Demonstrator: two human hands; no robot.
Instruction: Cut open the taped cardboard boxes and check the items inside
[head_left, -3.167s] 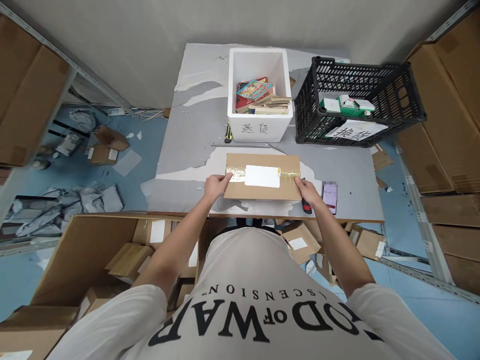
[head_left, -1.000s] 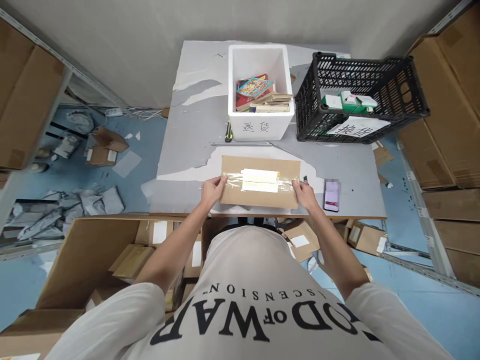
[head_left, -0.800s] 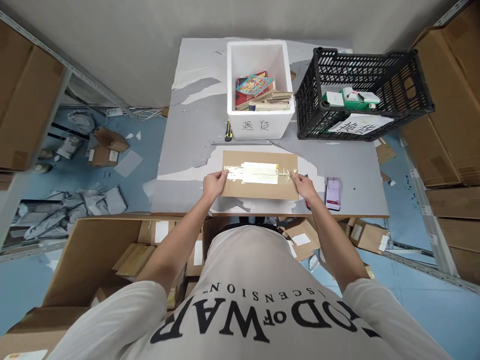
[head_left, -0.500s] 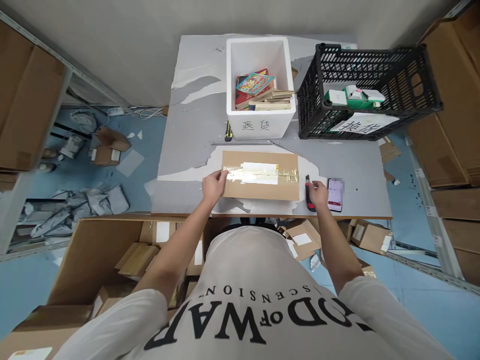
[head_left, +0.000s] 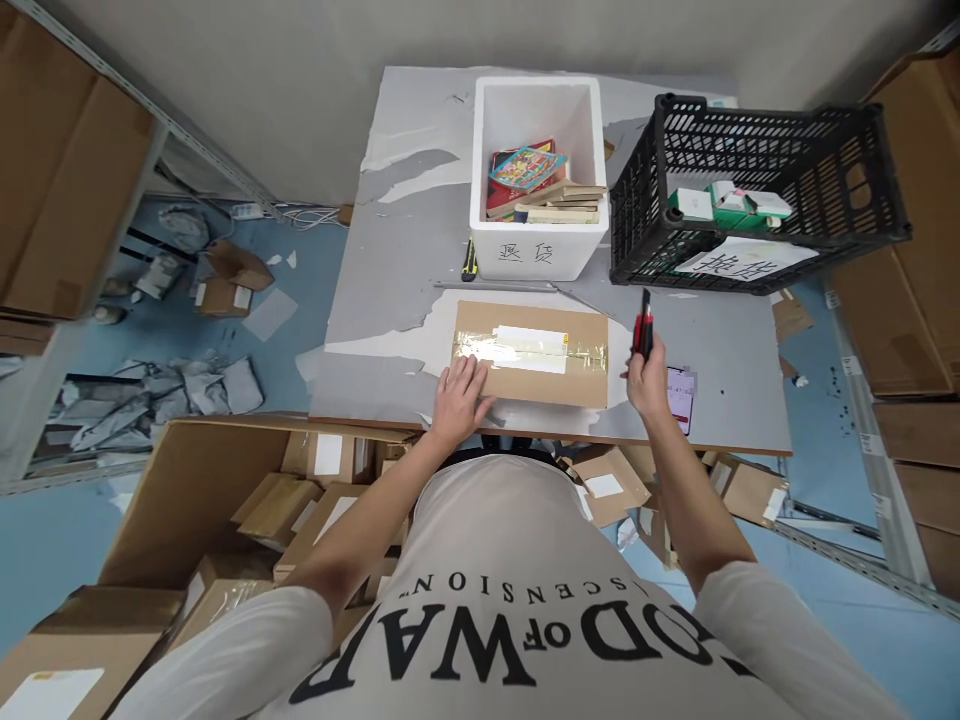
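A taped cardboard box (head_left: 532, 385) with a white label lies on the table in front of me. My left hand (head_left: 459, 400) lies on its front left part, fingers stretched out over the cardboard and tape, gripping nothing. To the right of the box, my right hand (head_left: 646, 380) is closed around a red and black utility knife (head_left: 643, 330). The knife points away from me, raised above the tabletop and apart from the box. Beside the right wrist lies a phone (head_left: 681, 398) with a lit screen, partly covered by the hand.
A white foam box (head_left: 540, 250) with books stands behind the cardboard box. Right of it is a black plastic crate (head_left: 634, 230) holding green-and-white packs. A yellow and black knife (head_left: 469, 262) lies on the table (head_left: 360, 290). A large open carton (head_left: 180, 490) of parcels stands at lower left.
My right hand has lifted the utility knife off the table and moved it forward. My left hand has gone from holding the box's left edge to lying on its top.
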